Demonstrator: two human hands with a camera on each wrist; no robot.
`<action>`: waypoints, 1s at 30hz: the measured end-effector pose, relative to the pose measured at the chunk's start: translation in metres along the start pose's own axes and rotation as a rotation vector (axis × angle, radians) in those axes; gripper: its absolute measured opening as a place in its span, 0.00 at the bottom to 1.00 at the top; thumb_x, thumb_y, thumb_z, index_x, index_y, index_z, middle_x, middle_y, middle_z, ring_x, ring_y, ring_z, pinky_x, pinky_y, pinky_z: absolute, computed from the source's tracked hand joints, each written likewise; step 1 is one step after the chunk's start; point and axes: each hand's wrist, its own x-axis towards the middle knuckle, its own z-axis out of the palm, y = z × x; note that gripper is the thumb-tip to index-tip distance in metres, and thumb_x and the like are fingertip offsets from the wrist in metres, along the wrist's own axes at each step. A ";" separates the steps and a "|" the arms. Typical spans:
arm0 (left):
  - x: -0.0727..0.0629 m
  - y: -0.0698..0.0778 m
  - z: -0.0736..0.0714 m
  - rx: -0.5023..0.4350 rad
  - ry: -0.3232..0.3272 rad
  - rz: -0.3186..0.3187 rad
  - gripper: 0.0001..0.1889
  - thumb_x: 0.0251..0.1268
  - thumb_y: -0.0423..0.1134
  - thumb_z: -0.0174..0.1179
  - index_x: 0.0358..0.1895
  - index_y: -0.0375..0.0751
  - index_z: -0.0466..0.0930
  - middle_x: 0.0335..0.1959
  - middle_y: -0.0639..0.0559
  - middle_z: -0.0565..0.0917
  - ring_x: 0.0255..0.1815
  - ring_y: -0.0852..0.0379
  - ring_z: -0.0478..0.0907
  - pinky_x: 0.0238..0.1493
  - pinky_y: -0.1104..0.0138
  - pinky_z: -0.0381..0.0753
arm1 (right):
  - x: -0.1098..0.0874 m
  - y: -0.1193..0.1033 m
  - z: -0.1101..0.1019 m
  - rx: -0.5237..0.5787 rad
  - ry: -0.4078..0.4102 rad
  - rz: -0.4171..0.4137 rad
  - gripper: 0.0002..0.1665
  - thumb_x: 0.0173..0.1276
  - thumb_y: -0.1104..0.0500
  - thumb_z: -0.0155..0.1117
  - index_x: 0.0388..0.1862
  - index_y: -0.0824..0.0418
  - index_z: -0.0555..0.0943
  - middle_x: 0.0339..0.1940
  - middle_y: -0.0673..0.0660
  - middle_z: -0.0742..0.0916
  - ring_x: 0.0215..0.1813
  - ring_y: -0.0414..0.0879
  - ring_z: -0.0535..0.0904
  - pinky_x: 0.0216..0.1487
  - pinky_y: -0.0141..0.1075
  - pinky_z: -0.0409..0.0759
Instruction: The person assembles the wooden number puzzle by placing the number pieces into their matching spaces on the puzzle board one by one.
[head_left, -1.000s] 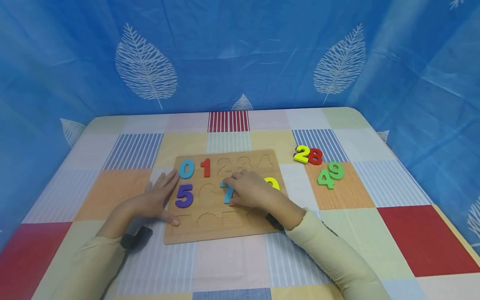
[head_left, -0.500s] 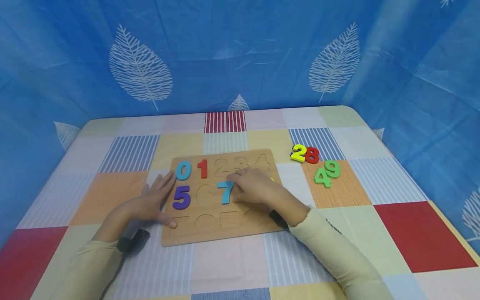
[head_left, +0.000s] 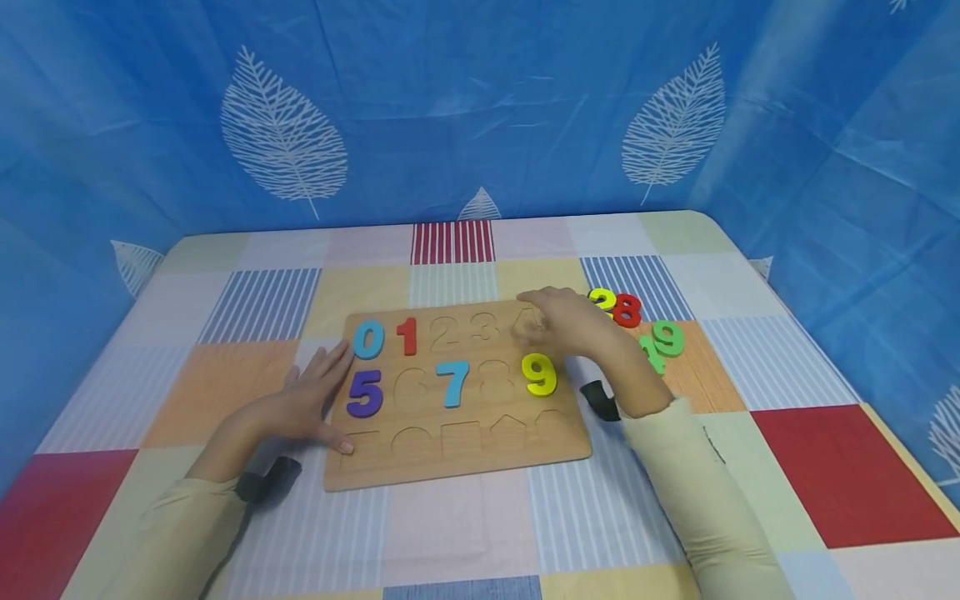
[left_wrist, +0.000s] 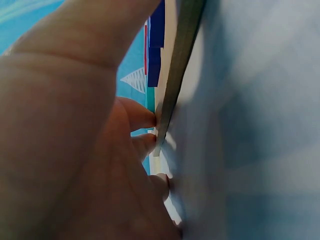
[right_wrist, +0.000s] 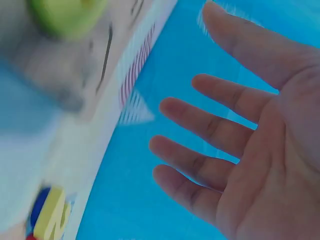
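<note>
The tan wooden board [head_left: 472, 468] bears bright numerals [head_left: 454, 385]; left hand [head_left: 303, 407] and right hand [head_left: 572, 323] have fingers apart.

The counter [head_left: 465, 537] has a patchwork top of pale, striped and orange squares. A red-and-white striped patch [head_left: 453, 242] sits midway along the counter's far edge, a solid red patch [head_left: 855, 475] at its right side. Wrinkled blue cloth [head_left: 480, 100] hangs behind the counter; on it, above the far edge, a large white leaf print [head_left: 282, 129] and a second leaf print [head_left: 673, 125] flank a smaller, partly hidden leaf [head_left: 480, 206].
</note>
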 end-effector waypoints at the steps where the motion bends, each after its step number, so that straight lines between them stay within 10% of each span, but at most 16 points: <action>1: 0.000 0.000 0.000 -0.004 -0.002 0.001 0.70 0.30 0.62 0.71 0.71 0.32 0.33 0.73 0.36 0.31 0.70 0.31 0.24 0.61 0.34 0.24 | -0.001 0.006 -0.003 0.011 0.005 0.017 0.38 0.59 0.51 0.64 0.67 0.58 0.64 0.66 0.62 0.71 0.67 0.60 0.63 0.63 0.56 0.65; 15: 0.000 0.002 -0.001 0.001 -0.003 -0.015 0.70 0.29 0.63 0.71 0.71 0.33 0.33 0.73 0.36 0.31 0.70 0.31 0.24 0.61 0.35 0.24 | 0.000 0.079 -0.026 0.134 0.052 0.199 0.41 0.60 0.56 0.62 0.69 0.65 0.58 0.69 0.69 0.63 0.69 0.65 0.54 0.66 0.59 0.56; 30: -0.001 0.001 0.000 -0.017 -0.008 -0.022 0.70 0.30 0.63 0.70 0.71 0.35 0.31 0.73 0.37 0.31 0.70 0.32 0.23 0.62 0.35 0.23 | 0.008 0.111 -0.010 0.159 -0.004 0.265 0.42 0.60 0.56 0.62 0.69 0.66 0.56 0.68 0.70 0.63 0.63 0.64 0.60 0.65 0.59 0.60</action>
